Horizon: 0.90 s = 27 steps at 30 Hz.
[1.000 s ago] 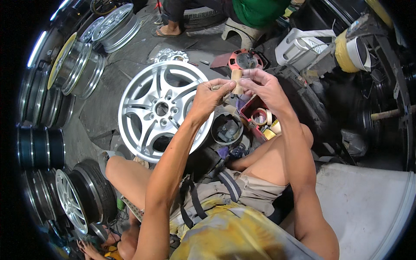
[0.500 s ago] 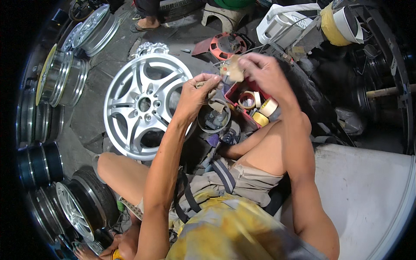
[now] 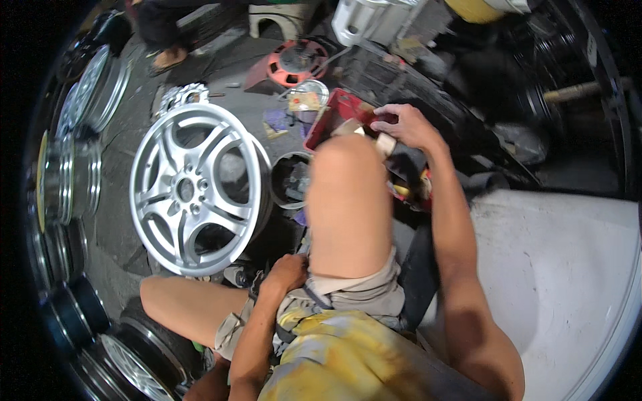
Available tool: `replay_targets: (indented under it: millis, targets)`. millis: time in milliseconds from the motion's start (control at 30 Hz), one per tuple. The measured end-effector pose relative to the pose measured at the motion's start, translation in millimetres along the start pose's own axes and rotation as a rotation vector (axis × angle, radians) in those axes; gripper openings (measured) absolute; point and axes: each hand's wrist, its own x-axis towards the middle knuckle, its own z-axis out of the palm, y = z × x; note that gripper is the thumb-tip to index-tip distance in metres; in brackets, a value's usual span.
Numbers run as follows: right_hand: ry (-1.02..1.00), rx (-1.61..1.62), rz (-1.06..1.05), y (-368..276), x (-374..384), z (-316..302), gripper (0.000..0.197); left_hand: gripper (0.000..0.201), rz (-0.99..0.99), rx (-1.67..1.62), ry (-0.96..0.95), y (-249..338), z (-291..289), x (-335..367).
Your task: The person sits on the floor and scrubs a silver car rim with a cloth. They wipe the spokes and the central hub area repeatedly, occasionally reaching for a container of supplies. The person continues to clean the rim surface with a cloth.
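Observation:
My right hand (image 3: 405,125) is over the right end of a red open box (image 3: 319,128), its thumb and fingers apart with nothing visible between them. A cream-coloured roll of tape (image 3: 385,144) sits just below that hand, partly hidden by my raised right knee. Down at my lap, my left hand (image 3: 289,271) is curled closed against my shorts and a dark strap; whatever its fingers hold is hidden. A silver alloy wheel rim (image 3: 148,194) stands tilted to the left of my knee. Between rim and knee is a round bucket (image 3: 277,170) with dark pieces inside.
A red and black round device (image 3: 294,63) lies beyond the box, with a pale stool (image 3: 277,21) behind it. More rims (image 3: 67,180) and a tyre (image 3: 160,344) line the left side. A white panel (image 3: 555,267) fills the right. Another person's foot (image 3: 168,59) shows at far left.
My hands have separated: the left dropped to my lap, the right moved to the red box. The tan sheet is gone from my right hand. My right knee has risen, covering part of the box.

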Motion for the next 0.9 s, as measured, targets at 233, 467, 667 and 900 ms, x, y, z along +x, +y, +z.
replay_targets:
  millis: [233,467,667,900]
  targets:
    - [0.171,-0.216,0.772,91,-54,45,0.067,0.039,-0.202,-0.026,-0.134,-63,20,-11]
    - [0.406,0.066,0.988,97,-61,110,0.112,0.039,-0.135,0.001,-0.209,-53,10,-3]
    - [0.558,0.139,0.649,35,-43,130,0.097,0.039,-0.104,0.031,-0.240,-47,6,4]
    - [0.587,0.215,0.106,-31,-11,178,0.054,0.039,-0.077,0.083,-0.270,-40,1,9]
